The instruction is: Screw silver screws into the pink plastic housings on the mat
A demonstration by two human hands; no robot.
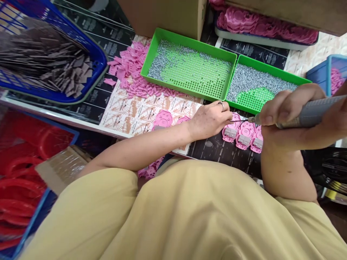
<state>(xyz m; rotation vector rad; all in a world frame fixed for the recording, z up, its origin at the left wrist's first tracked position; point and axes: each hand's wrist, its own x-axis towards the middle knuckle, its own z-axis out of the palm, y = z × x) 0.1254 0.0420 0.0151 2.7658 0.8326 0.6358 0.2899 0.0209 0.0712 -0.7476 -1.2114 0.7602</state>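
Observation:
My right hand [294, 108] is wrapped round a grey electric screwdriver [316, 112], held nearly level with its thin bit pointing left. The bit's end meets the fingertips of my left hand [213, 119], which are curled together at the first pink plastic housing [230, 132]. What those fingers pinch is hidden. A second pink housing [245, 135] and a third one [257, 140] lie beside it in a row, each with a grey block on it. Left of my left hand, another pink housing [163, 118] lies on the patterned sheet.
Two green perforated trays [187, 92] of small screws stand behind my hands. Pink plastic pieces [132, 61] are heaped left of them. A blue basket [94, 85] holds flat grey pieces. Red parts [24, 173] fill a bin at lower left. A cardboard box [165, 16] stands behind.

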